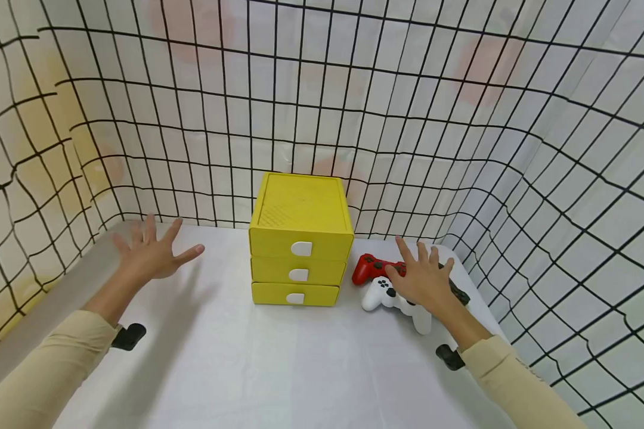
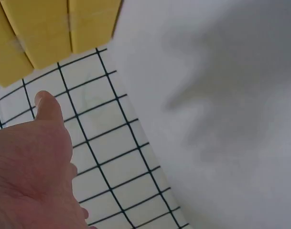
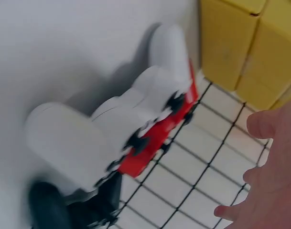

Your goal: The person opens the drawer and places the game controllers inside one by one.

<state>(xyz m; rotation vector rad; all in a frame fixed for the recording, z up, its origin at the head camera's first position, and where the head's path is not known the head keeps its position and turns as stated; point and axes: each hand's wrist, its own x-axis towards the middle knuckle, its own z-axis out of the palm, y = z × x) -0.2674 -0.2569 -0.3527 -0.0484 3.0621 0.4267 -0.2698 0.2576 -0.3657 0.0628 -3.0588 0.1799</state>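
Observation:
My left hand (image 1: 150, 255) hovers over the left side of the table with its fingers spread and holds nothing. On the right, my right hand (image 1: 423, 281) hangs with spread fingers above a group of game controllers. A white controller (image 1: 392, 298) lies nearest to me there, with a red controller (image 1: 369, 268) behind it. A black controller (image 3: 92, 207) is partly hidden under the right hand in the head view. Between the hands stands a yellow drawer unit (image 1: 300, 205) with three stacked drawers and white pull tabs (image 1: 299, 274); its drawers look closed.
The white table (image 1: 279, 363) is bounded at the back and sides by a white wall covering with a black grid (image 1: 322, 128). Small black devices (image 1: 129, 337) sit at both wrists, below the beige sleeves (image 1: 59, 363).

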